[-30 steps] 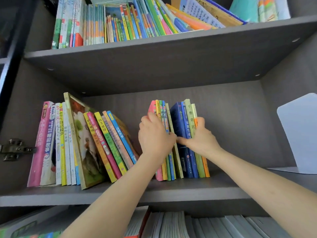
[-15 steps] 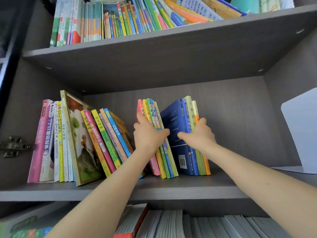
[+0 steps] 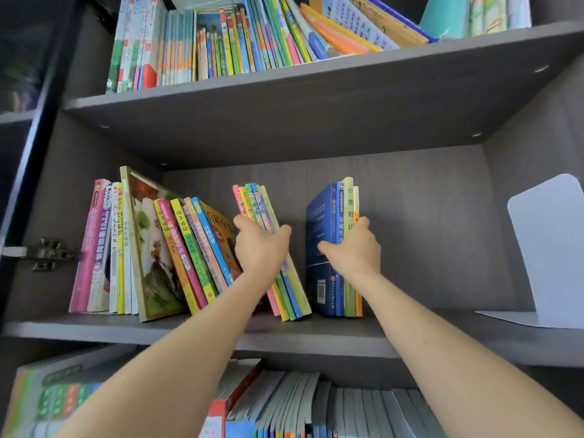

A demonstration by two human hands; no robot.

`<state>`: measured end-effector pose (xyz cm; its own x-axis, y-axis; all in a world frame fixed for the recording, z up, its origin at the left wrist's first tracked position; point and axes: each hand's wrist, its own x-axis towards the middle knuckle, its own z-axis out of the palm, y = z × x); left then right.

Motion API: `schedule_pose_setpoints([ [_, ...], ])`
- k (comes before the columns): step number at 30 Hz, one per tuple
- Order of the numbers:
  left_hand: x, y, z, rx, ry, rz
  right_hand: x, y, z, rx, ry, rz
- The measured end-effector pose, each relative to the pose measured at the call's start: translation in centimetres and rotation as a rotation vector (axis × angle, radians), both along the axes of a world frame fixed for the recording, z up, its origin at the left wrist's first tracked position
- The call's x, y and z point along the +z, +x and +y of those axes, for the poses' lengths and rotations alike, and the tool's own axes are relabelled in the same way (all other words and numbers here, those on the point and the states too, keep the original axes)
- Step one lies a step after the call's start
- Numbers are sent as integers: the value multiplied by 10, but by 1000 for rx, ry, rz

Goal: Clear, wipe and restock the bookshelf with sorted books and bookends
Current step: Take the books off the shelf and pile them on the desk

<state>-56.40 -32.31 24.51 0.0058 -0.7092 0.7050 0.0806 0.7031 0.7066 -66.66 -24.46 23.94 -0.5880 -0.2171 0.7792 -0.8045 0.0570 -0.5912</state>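
On the middle shelf (image 3: 316, 335), my left hand (image 3: 259, 248) grips a bundle of thin colourful books (image 3: 294, 289), which tilts to the left. My right hand (image 3: 357, 251) grips a small upright group of blue and green books (image 3: 331, 216), thumb on the blue cover and fingers round the orange spine. A gap separates the two bundles. Further left, a row of leaning books (image 3: 151, 248) rests against the shelf's left side. A white bookend (image 3: 550, 248) stands at the right end of the shelf.
The shelf above (image 3: 316, 90) is packed with children's books (image 3: 237, 39). Below, more books (image 3: 316, 406) stand spine-up. A metal door hinge (image 3: 47, 254) juts from the left wall. Bare shelf lies between the blue books and the bookend.
The two bundles, touching a second ago, have been pulled apart. My left hand tilted its thin books leftward; my right hand keeps the blue-green group upright.
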Motion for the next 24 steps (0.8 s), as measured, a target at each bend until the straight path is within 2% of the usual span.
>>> schedule_pose_setpoints([
  [5, -3, 68, 20, -49, 58, 150, -7, 28, 37, 30, -198, 1],
  [9, -10, 143, 55, -86, -33, 130, -22, 71, 70, 113, -370, 18],
  [13, -27, 220, 103, -31, -174, 52, -34, 138, 97, 219, -488, 44],
  [18, -58, 325, 155, 116, -301, -148, -76, 256, 118, 389, -418, 155],
  [24, -98, 492, 197, 362, -142, -227, -129, 414, 130, 683, -318, 99],
])
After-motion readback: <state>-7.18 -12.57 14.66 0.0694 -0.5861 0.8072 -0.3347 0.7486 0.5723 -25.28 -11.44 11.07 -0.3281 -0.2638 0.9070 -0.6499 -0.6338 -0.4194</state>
